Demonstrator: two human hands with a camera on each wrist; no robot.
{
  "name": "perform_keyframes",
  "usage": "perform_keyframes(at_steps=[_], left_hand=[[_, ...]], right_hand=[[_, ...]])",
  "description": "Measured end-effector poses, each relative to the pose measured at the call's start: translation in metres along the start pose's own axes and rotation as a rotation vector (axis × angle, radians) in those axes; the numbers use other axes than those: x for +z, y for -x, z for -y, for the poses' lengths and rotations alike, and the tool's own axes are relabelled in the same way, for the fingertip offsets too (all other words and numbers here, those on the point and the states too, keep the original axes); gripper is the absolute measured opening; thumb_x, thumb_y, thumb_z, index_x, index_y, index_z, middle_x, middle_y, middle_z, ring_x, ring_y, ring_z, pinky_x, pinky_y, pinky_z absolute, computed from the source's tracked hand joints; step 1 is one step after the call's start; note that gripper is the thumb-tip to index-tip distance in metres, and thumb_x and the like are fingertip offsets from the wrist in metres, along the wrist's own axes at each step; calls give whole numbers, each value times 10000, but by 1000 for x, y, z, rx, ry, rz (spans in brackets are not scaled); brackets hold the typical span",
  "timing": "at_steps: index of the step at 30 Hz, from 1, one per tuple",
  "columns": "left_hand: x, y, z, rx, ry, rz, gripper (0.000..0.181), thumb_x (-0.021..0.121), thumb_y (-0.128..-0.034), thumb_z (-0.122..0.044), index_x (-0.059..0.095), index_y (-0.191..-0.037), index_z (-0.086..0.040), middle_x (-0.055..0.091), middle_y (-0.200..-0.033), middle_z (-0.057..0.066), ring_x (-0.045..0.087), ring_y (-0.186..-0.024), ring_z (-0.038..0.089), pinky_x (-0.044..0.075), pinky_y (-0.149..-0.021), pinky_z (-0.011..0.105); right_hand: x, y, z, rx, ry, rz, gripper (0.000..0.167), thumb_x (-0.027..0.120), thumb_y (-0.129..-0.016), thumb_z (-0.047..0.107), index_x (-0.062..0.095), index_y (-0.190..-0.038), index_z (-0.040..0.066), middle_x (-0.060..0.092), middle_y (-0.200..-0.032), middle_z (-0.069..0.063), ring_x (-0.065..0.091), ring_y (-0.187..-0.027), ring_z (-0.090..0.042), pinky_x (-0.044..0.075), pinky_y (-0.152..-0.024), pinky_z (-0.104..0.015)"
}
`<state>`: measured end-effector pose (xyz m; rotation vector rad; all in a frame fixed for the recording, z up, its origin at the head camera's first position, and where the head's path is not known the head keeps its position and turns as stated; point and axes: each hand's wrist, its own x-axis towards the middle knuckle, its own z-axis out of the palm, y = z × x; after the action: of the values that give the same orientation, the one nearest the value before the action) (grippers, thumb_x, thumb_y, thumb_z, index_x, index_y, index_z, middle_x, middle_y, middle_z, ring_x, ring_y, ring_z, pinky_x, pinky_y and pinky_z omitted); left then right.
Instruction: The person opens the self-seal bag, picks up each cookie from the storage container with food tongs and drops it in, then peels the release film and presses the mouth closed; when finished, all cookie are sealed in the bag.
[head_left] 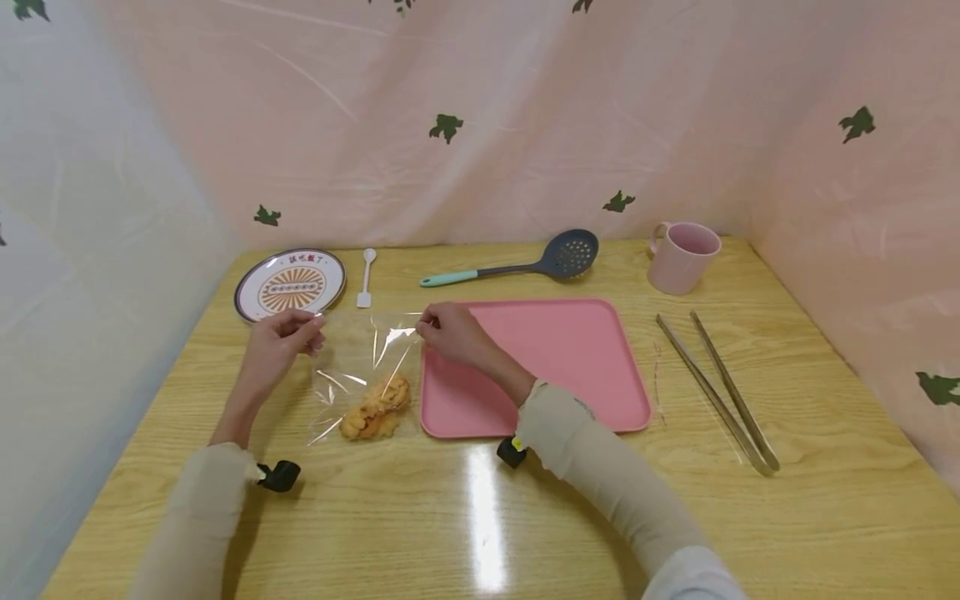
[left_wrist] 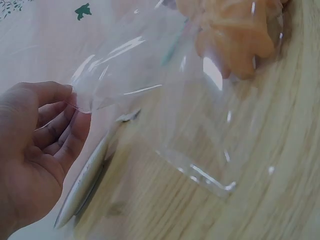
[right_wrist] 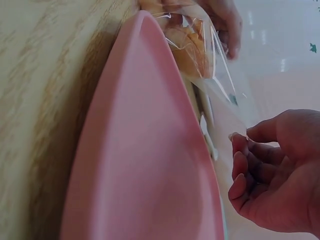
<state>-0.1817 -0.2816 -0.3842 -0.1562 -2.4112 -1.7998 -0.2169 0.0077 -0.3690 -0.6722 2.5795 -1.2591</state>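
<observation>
A clear plastic bag (head_left: 352, 350) is stretched between the two hands, with golden-brown pastry pieces (head_left: 377, 408) in its lower part. My left hand (head_left: 279, 346) pinches the bag's upper left corner between thumb and finger; the left wrist view shows that pinch, with the pastry (left_wrist: 235, 35) beyond. At the upper right corner my right hand (head_left: 456, 335) pinches the bag's edge, above the left side of a pink tray (head_left: 555, 358). In the right wrist view the thin film (right_wrist: 225, 85) runs from those fingertips towards the other hand.
Behind the left hand lies a patterned plate (head_left: 291, 285), with a small white spoon (head_left: 367, 279) beside it. A slotted skimmer (head_left: 525, 265) lies behind the tray. To the right are a pink mug (head_left: 681, 260), metal tongs (head_left: 720, 392) and a thin twist tie (head_left: 658, 383).
</observation>
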Motion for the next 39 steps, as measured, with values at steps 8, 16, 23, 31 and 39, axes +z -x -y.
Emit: perform_keyframes(at_steps=[8, 16, 23, 31, 39], left_hand=[[6, -5, 11, -63, -44, -44, 286, 663, -1019, -75, 625, -1105, 195, 675, -759, -53, 583, -630, 33, 529, -577, 180], [10, -7, 16, -110, -88, -77, 296, 658, -1017, -89, 629, -1096, 194, 657, -721, -71, 542, -596, 12, 463, -524, 172], [13, -8, 17, -151, -87, -95, 281, 625, -1025, -59, 600, -1145, 194, 662, -702, -65, 555, -591, 1, 462, -518, 163], [11, -8, 17, -177, -37, -83, 325, 599, -1044, -77, 542, -1251, 167, 687, -752, -95, 604, -653, 0, 515, -572, 169], [9, -6, 17, -92, -104, -117, 321, 619, -1036, -87, 587, -1246, 153, 688, -902, 82, 612, -712, 29, 541, -602, 183]], right_hand=[[5, -7, -2, 55, 91, -2, 199, 612, -1048, 144, 718, -954, 3, 673, -855, -64, 566, -714, -154, 468, -641, -262], [9, -13, -4, 149, 168, 9, 233, 594, -1055, 211, 709, -938, 45, 647, -845, -38, 551, -711, -158, 445, -636, -276], [6, -12, -3, 199, 174, 8, 255, 596, -1054, 279, 700, -960, 66, 657, -873, -35, 577, -739, -172, 461, -644, -293], [0, -9, -7, 178, 139, 11, 261, 592, -1057, 291, 686, -918, 91, 624, -800, -13, 547, -695, -146, 440, -623, -286], [-12, 2, -17, 146, 49, 27, 250, 564, -1072, 281, 705, -987, 94, 687, -833, -21, 585, -700, -156, 462, -639, -305]])
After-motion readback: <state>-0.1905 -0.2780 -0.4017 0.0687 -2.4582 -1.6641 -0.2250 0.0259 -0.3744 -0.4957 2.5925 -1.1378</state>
